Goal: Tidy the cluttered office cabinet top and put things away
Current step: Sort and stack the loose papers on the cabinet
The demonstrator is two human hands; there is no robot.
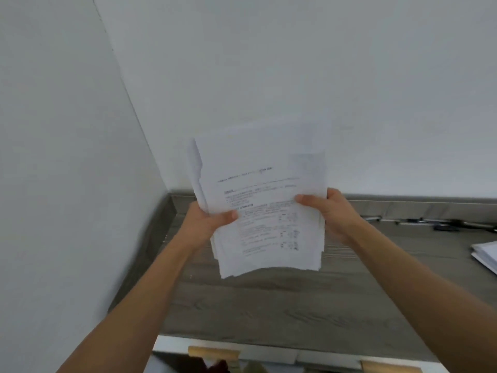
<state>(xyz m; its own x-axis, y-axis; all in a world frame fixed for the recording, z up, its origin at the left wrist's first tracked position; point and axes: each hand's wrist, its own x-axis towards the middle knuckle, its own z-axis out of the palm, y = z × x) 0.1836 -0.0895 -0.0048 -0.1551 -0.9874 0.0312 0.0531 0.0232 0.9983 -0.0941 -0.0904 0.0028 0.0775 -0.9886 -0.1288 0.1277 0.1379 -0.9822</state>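
A thick stack of printed white papers (265,189) is held upright in the air above the grey wood-grain cabinet top (269,305). My left hand (207,219) grips the stack's left edge, thumb across the front sheet. On the right edge my right hand (328,211) grips it the same way, its thumb on the front sheet. The sheets are uneven at the edges and the text is blurred.
Several pens and markers (441,224) lie along the back right of the cabinet top. Another pile of white papers (486,254) sits at the right edge. White walls meet in a corner at the left. Wooden handles (213,352) show below the front edge.
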